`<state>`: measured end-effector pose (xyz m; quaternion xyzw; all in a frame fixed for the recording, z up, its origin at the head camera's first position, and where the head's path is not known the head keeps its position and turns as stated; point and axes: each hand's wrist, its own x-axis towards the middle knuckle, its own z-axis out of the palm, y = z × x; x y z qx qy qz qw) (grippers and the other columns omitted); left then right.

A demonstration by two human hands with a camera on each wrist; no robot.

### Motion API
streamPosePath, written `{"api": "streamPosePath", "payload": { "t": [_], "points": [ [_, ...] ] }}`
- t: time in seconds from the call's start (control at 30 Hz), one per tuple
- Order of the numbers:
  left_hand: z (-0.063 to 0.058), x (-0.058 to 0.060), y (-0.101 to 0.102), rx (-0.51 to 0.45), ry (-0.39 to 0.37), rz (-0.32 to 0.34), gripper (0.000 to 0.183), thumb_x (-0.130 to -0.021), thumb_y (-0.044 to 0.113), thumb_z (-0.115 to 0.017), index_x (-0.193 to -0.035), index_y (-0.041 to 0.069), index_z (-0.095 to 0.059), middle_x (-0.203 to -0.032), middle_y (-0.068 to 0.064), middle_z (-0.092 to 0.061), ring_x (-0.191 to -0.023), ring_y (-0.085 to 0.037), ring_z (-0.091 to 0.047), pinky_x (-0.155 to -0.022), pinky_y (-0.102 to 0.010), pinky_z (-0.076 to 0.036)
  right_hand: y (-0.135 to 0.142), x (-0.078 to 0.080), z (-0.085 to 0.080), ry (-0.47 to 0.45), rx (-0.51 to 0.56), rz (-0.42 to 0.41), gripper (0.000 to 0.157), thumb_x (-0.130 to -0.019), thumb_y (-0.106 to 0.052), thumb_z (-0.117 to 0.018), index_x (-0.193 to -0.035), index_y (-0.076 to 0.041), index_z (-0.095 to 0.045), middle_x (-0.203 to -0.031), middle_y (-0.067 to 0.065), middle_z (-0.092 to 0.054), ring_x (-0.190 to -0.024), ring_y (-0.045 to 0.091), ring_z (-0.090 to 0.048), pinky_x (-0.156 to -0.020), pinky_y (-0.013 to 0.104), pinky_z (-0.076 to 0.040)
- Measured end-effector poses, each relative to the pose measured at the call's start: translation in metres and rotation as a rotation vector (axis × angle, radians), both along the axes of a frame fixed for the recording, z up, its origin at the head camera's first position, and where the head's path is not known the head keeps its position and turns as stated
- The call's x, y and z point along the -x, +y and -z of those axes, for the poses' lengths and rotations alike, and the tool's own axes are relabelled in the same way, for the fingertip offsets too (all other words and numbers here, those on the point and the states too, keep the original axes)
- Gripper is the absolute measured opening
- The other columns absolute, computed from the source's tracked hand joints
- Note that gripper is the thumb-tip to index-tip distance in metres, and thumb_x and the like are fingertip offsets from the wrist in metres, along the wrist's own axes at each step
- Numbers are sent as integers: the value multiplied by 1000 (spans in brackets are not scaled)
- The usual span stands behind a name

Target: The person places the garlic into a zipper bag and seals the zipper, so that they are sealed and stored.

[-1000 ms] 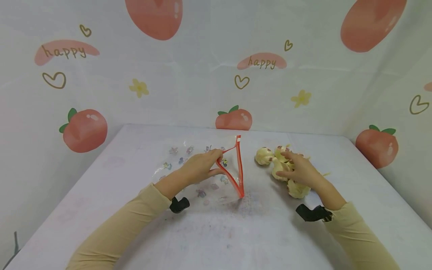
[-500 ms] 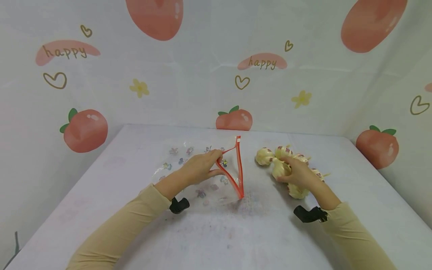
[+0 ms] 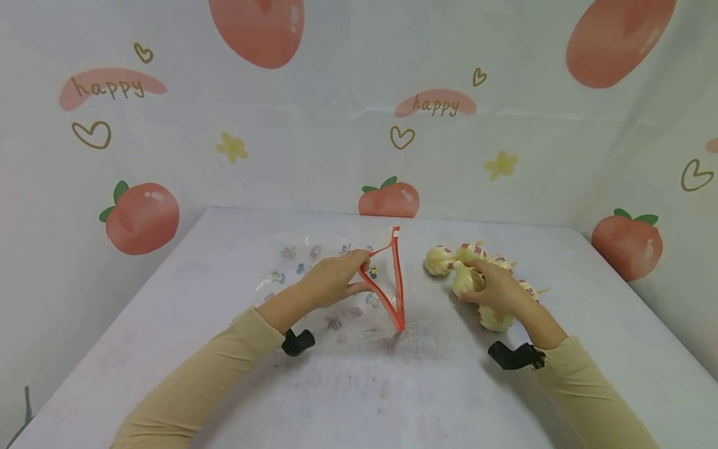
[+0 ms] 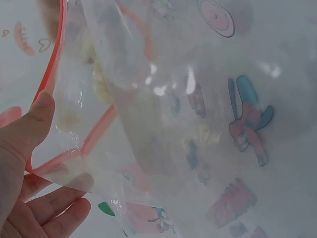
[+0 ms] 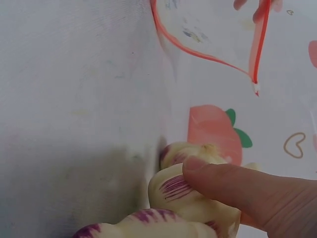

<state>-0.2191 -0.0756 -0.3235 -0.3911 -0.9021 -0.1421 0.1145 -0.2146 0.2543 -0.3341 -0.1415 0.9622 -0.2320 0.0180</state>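
A clear zip bag [image 3: 314,299] printed with small cartoon figures lies on its side at mid-table, its red-edged mouth spread and facing right. My left hand [image 3: 333,277] grips the bag's near-left rim; in the left wrist view the thumb [image 4: 43,106] presses the red edge from one side. To the right sits a group of purple-streaked garlic bulbs [image 3: 439,260]. My right hand [image 3: 496,288] holds one garlic bulb [image 3: 465,279] among them, and its thumb [image 5: 213,173] lies across the bulb in the right wrist view. Part of the group is hidden under that hand.
The white tabletop [image 3: 336,399] carries faint stains. Behind it and at both sides hangs a white cloth [image 3: 314,125] printed with peaches, hearts and flowers. Black wrist mounts [image 3: 516,355] stick out below each hand.
My right hand has come down slightly left and closed its fingers around one garlic bulb. The left hand and the bag have stayed in place.
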Motion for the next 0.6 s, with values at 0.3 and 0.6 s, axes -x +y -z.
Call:
{"api": "streamPosePath", "payload": {
  "t": [0.3, 0.6],
  "points": [
    [0, 0, -1, -1, 7, 3, 40, -83, 35, -68, -100, 10, -42, -86, -1, -52, -60, -10, -41, -53, -16, -34, -3, -3, -12, 44, 24, -29, 65, -79, -19, -74, -131, 8, -43, -125, 33, -52, -112, 49, -51, -91, 59, -43],
    [1, 0, -1, -8, 13, 11, 40, -83, 35, -68, -100, 9, -42, -86, -1, -52, -61, -10, -41, -54, -16, -35, -6, -6, -23, 59, 36, -23, 66, -80, -21, -73, -132, 7, -43, -128, 35, -49, -110, 49, -52, -90, 58, -44]
  ]
}}
